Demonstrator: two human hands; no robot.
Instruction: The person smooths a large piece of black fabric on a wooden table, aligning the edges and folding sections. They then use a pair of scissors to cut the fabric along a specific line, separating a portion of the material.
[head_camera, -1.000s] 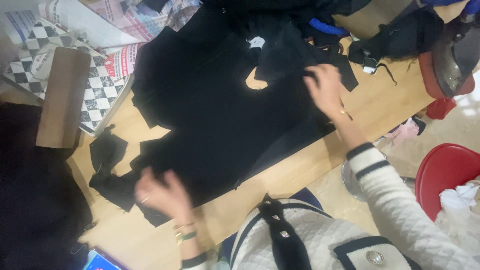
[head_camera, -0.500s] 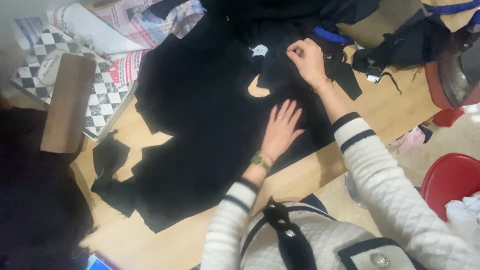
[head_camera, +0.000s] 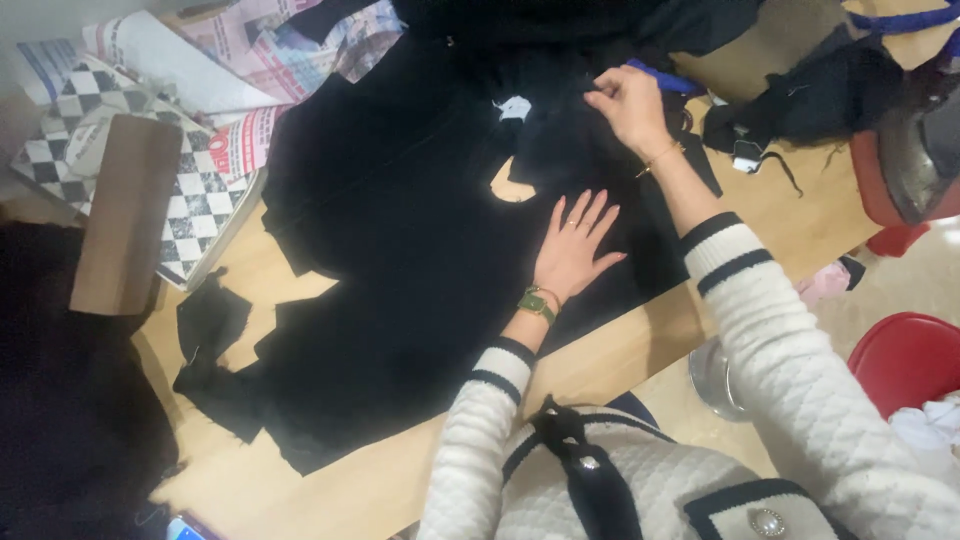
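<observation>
Fabric (head_camera: 400, 260) covers my desk (head_camera: 640, 350); left hand (head_camera: 575, 250) presses flat, fingers spread, right hand (head_camera: 625, 105) pinches its fold.

Head cam, looks steeply down, close over wooden table (head_camera: 640, 350).
</observation>
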